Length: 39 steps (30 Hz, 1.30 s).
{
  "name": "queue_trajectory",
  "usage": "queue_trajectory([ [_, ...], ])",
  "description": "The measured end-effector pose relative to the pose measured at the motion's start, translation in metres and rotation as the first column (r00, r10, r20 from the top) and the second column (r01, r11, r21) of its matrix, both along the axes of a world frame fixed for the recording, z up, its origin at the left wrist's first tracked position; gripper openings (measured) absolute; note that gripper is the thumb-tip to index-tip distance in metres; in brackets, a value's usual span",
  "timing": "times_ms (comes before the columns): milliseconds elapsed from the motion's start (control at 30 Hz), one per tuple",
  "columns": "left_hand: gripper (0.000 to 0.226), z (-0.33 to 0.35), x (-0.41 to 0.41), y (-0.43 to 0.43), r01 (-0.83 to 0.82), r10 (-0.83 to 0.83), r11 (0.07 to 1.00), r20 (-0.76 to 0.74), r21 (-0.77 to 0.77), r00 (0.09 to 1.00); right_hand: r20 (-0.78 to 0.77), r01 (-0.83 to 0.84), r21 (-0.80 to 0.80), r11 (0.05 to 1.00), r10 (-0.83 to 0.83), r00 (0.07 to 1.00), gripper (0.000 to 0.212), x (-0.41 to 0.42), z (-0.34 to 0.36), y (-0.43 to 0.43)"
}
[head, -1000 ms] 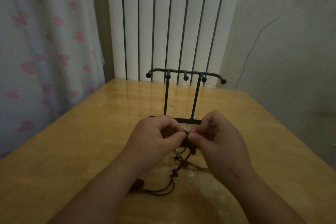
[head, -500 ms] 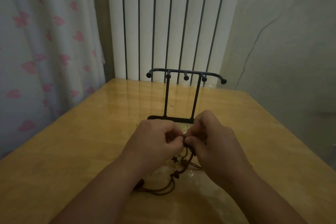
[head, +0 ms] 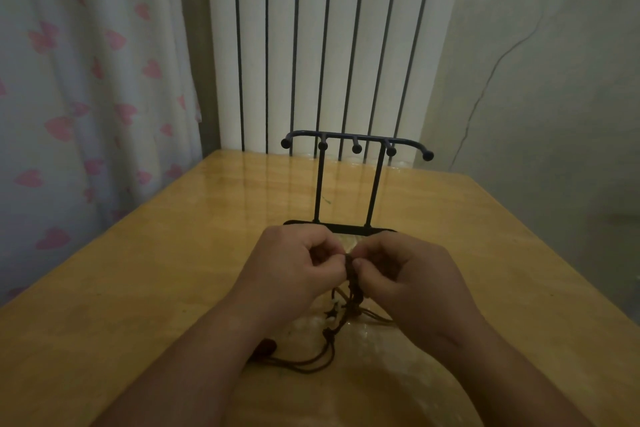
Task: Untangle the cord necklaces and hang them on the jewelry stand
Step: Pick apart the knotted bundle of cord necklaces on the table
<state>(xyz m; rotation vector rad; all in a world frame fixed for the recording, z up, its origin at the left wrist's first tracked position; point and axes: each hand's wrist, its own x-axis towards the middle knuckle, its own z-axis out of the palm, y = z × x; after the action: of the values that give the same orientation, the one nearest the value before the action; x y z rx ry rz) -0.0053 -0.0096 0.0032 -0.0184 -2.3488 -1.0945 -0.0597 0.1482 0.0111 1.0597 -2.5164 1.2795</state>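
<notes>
both hands meet over the wooden table (head: 145, 288), knuckles nearly touching. the left hand (head: 294, 270) and the right hand (head: 412, 274) each pinch the top of the tangled dark cords (head: 350, 274) between thumb and fingertips. from that pinch the cords hang toward 6 o'clock, past small knots and a pale bead, and trail in loops on the table toward 7 o'clock by the left wrist. the black stand (head: 353, 184) is upright just past the hands at 12 o'clock, its hooks bare. a heart-print curtain (head: 86, 97) hangs at 10 o'clock.
</notes>
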Motion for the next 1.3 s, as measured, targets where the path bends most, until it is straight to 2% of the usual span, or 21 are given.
queue_trajectory([
  [467,0.01,-0.0032,-0.001,0.0006,0.008,-0.007,0.999,0.025,-0.048,1.0,-0.264,0.026,0.238,0.971,0.04,0.964,0.006,0.0012,0.0045,0.0006],
  [700,0.014,-0.0031,-0.0014,0.0024,0.024,-0.024,1.0,0.041,-0.002,0.999,-0.354,0.059,0.354,0.934,0.075,0.932,0.008,0.0003,0.0063,-0.0041],
  [900,0.019,-0.0021,-0.0013,0.0041,0.05,-0.054,0.996,0.047,0.08,0.997,-0.322,0.033,0.365,0.93,0.093,0.942,0.013,-0.0011,0.005,-0.0038],
  [1067,0.023,-0.0014,-0.0008,0.0035,0.071,-0.076,0.994,0.055,0.083,0.996,-0.288,0.0,0.349,0.937,0.108,0.951,0.013,-0.0017,0.0019,-0.004],
  [1300,0.026,0.0011,-0.0022,0.0032,0.099,-0.108,0.982,0.05,0.162,0.993,-0.332,-0.016,0.291,0.957,0.117,0.936,0.014,-0.0033,-0.0011,-0.0038],
])
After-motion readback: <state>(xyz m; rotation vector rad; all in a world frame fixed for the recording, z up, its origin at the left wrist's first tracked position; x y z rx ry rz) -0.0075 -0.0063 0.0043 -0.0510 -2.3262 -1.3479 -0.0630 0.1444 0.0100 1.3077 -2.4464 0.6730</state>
